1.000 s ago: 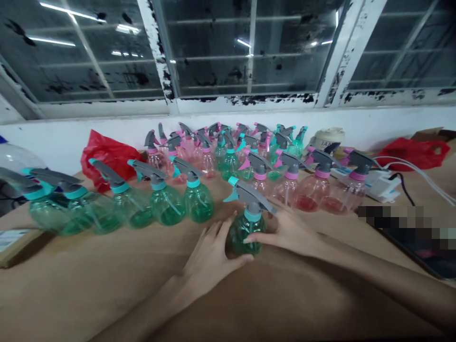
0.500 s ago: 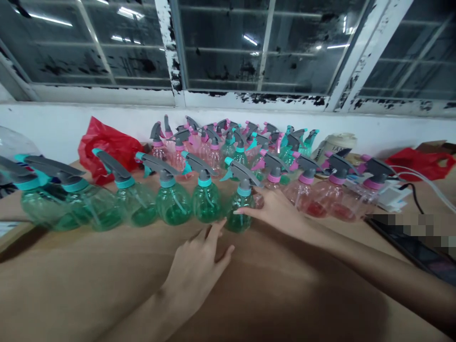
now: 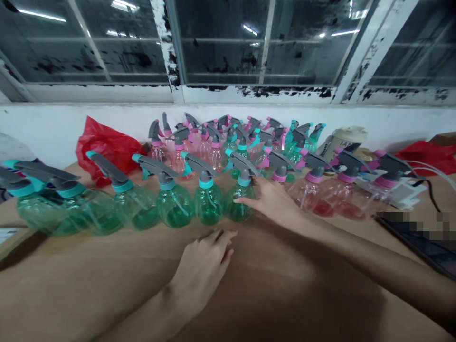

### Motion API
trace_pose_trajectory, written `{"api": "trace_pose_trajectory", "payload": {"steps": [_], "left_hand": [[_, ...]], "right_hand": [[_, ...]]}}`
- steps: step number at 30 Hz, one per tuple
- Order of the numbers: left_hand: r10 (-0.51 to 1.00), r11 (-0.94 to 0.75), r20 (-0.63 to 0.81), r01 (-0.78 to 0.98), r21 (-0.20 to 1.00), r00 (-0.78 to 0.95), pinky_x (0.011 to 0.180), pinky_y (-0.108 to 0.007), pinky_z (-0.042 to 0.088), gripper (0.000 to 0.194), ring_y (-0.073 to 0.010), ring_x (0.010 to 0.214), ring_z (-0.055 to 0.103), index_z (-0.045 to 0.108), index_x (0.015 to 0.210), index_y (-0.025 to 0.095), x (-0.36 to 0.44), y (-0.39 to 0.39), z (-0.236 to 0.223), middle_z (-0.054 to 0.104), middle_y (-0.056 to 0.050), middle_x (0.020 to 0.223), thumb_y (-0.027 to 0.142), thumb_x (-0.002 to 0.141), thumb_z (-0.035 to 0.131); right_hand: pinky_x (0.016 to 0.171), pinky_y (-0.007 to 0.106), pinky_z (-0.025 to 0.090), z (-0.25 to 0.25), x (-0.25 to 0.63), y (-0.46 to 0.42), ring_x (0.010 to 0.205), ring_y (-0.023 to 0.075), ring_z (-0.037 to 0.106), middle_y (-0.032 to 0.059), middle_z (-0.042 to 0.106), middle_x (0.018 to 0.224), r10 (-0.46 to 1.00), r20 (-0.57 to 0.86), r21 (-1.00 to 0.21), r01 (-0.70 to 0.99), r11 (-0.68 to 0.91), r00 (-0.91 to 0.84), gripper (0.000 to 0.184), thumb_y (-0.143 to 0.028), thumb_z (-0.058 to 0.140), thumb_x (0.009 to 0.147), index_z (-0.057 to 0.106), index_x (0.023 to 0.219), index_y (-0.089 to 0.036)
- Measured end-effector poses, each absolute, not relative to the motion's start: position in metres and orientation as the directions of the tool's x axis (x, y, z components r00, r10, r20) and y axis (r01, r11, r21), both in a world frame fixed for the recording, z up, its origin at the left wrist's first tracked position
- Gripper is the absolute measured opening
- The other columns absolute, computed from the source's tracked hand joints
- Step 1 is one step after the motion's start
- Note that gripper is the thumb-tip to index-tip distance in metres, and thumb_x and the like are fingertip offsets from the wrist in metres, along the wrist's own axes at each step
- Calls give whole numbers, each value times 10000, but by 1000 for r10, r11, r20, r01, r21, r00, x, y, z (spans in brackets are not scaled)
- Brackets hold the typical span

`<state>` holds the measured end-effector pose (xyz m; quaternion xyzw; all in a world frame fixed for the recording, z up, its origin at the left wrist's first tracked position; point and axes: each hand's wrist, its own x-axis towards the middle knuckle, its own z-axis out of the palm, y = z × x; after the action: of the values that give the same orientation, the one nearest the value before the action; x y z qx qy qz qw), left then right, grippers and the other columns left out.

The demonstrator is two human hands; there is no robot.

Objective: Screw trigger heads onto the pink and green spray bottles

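Note:
My right hand [image 3: 276,202] is round the right side of a green spray bottle [image 3: 241,209], thumb across its front and fingers partly hidden behind it. That bottle stands upright at the right end of a front row of green spray bottles with turquoise collars and grey trigger heads. Just left of it is another green spray bottle [image 3: 208,206], a narrow gap between them. My left hand [image 3: 204,263] is low over the tabletop in front of the row, fingers loosely bent and holding nothing. Right of my right hand, pink spray bottles [image 3: 308,192] carry on the row.
Behind the front row, more pink and green spray bottles [image 3: 215,154] crowd near the wall. A red plastic bag [image 3: 103,147] lies at left, another red bag [image 3: 427,156] at right. A white canister [image 3: 344,142], a cable and a dark flat device [image 3: 420,247] are on the right side.
The green bottle in my right hand has moved back into line with the row. My left hand has drawn away from the bottles, its fingers closer together.

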<state>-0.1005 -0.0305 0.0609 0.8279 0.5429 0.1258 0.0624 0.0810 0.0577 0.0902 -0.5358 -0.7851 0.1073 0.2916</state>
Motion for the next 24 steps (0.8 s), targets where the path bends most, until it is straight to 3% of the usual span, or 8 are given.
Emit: {"api": "trace_pose_trajectory", "payload": {"steps": [6,9,13,20,24], "left_hand": [[936,-347,33,901,262,351,661,-312,508,307,-220,836,670,582,1113,233,-98,-30,63,684,-15,981,125,827,558],[937,-336,-13,908,252,350,685,-321,503,306,-222,851,667,575,1126,240,-93,-30,65,683,-13,998,124,845,540],[922,-366,-19,889,273,386,693,-322,501,299,-222,880,662,560,1144,245,-83,-30,69,675,-14,1031,138,869,512],[900,-416,23,842,344,435,707,-331,499,261,-223,882,660,562,1130,247,-61,-31,76,681,-5,1016,218,873,530],[894,-423,33,821,383,446,740,-332,493,252,-219,895,654,562,1121,240,-49,-29,78,685,-8,1005,234,874,516]], "right_hand": [[701,437,513,93,94,46,864,313,651,134,692,938,902,366,-497,771,397,-229,625,-554,597,747,518,1202,-134],[759,409,521,99,115,31,860,265,670,69,709,949,894,383,-536,732,420,-233,463,-479,604,778,561,1154,-213],[722,330,540,105,150,19,827,210,687,38,722,941,903,373,-601,686,410,-213,226,-384,595,800,649,949,-224],[710,346,525,97,192,29,807,228,682,91,718,942,941,314,-593,749,296,-123,336,-391,565,810,644,1048,-167],[694,354,498,100,188,27,782,248,675,69,724,804,932,335,-552,773,313,-138,374,-419,550,816,642,1091,-182]]}}
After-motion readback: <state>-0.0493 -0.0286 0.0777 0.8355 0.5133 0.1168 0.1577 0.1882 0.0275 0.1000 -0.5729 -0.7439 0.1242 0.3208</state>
